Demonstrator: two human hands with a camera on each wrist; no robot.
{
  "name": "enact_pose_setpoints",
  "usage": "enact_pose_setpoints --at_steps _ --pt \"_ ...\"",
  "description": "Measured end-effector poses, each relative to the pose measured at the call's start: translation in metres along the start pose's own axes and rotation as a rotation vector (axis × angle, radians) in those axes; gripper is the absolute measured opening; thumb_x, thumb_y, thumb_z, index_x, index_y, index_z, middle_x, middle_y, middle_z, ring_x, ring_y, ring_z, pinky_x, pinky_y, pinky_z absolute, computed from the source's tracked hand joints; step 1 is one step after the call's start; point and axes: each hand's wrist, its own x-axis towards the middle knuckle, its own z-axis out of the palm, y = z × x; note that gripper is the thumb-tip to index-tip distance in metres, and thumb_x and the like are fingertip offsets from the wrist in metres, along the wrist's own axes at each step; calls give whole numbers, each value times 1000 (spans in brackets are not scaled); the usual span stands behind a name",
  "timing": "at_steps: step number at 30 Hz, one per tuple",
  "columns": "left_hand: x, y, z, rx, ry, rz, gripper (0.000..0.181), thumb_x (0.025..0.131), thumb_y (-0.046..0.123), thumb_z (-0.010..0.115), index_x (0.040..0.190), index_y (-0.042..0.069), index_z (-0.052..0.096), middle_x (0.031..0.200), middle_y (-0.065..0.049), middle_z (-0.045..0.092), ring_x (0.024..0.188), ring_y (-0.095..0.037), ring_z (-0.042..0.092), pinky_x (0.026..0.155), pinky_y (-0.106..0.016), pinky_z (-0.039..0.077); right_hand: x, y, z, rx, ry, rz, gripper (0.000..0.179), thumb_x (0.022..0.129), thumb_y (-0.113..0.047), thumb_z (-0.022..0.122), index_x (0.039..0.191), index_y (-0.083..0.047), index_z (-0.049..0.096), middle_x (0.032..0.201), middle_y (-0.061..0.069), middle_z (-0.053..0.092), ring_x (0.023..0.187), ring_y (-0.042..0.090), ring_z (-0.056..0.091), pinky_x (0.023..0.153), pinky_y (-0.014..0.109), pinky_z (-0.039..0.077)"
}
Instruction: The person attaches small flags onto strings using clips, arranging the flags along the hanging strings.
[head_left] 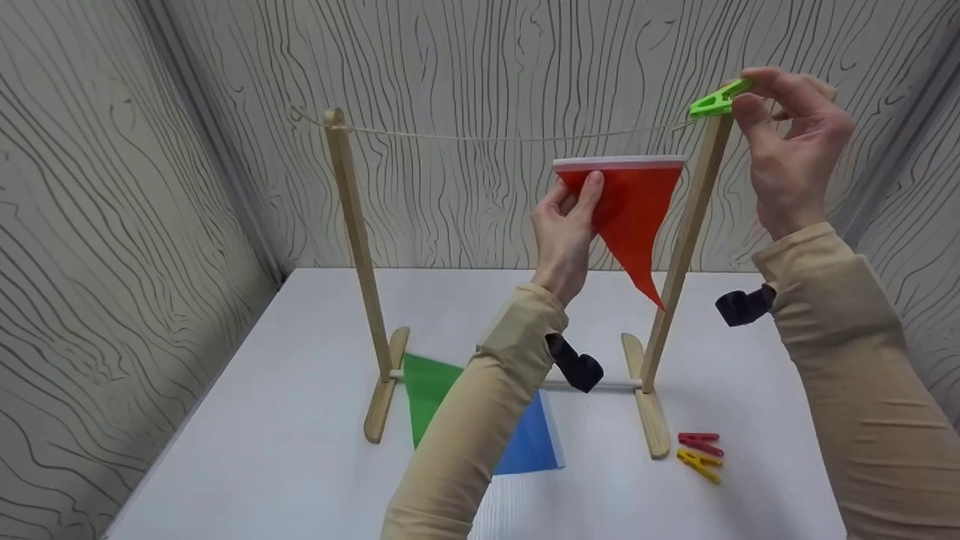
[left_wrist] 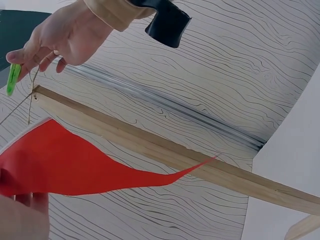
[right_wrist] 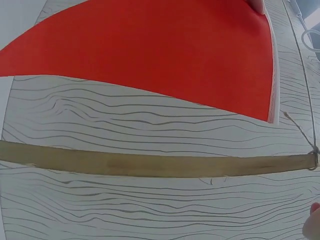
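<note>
- Holding what, left hand point(head_left: 566, 232)?
- Red flag point(head_left: 634, 210), right of centre in the head view. Left grip pinches it near the white top edge, thumb in front, fingers behind. Tip points down, overlapping the right post point(head_left: 699, 202) in the frame.
- Right hand point(head_left: 802, 142)?
- Upper right of the frame. Right grip pinches a green clip point(head_left: 716, 103) by its handles, near the top of the right post.
- Clip touching the string point(head_left: 480, 139)?
- Can't tell, they overlap in the head view. Left wrist view: clip at the left edge, just beside the post top.
- Flag versus string?
- Flag's top edge sits lower in the head view, gap visible. String runs across the upper middle, from left post point(head_left: 360, 247) to right post.
- Tabletop point(head_left: 247, 450)?
- Green flag point(head_left: 429, 390) and blue flag point(head_left: 531, 442), lower middle, both partly behind the left sleeve point(head_left: 457, 442). Red clip point(head_left: 699, 442) and yellow clip point(head_left: 699, 463) lower right, side by side near the right post's foot.
</note>
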Motion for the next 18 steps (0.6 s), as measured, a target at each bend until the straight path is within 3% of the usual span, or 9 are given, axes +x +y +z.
enact_pose_setpoints --at_steps 5,13,18 --pt "5 0 5 7 14 -7 30 99 17 64 127 5 64 120 -15 71 103 -18 70 101 -41 56 10 1 1 -211 -88 -33 25 84 -17 76 103 -1 76 84 -23 68 106 5 46 94 18 31" --pt "9 1 13 -11 29 -2 28 98 14 66 124 3 65 118 -16 72 98 -15 70 97 -38 58 18 1 5 -272 -195 -38 23 86 -14 73 104 -1 76 88 -22 62 111 5 45 105 20 29" --pt "9 2 16 9 25 19 27 98 15 66 122 3 66 115 -14 72 94 -12 69 94 -36 60 19 -1 7 -340 -239 16 18 88 -10 72 104 -5 76 89 -22 58 113 3 42 104 18 28"
